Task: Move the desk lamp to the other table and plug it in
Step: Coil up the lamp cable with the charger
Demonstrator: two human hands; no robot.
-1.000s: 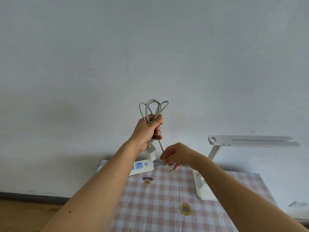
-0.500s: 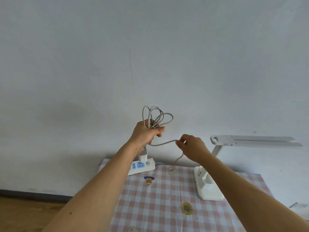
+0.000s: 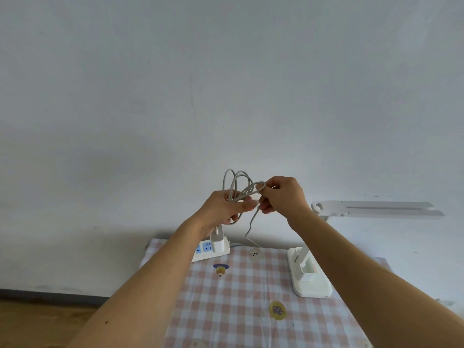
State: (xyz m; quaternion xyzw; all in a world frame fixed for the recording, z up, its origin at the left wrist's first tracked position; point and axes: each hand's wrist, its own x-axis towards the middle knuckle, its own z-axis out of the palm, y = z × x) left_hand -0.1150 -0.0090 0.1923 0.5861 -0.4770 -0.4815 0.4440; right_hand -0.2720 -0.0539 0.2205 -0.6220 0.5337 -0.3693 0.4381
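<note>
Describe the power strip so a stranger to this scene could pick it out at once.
Start at the pink-and-white checked tablecloth and go to its far left corner by the wall. There lies the long white power strip, partly behind the left forearm. Its blue socket faces set it apart from the white desk lamp standing at the far right.

A single head-worn wide-angle view looks forward and only slightly down, so the pale wall (image 3: pixel 226 84) fills everything from nine through twelve to three o'clock. The table (image 3: pixel 246 320) with its checked cloth sits low at six o'clock, seen from above its near edge, and floor (image 3: pixel 37 322) shows at seven o'clock. Both forearms reach in from the bottom corners, close to the lens, toward the frame's centre.
</note>
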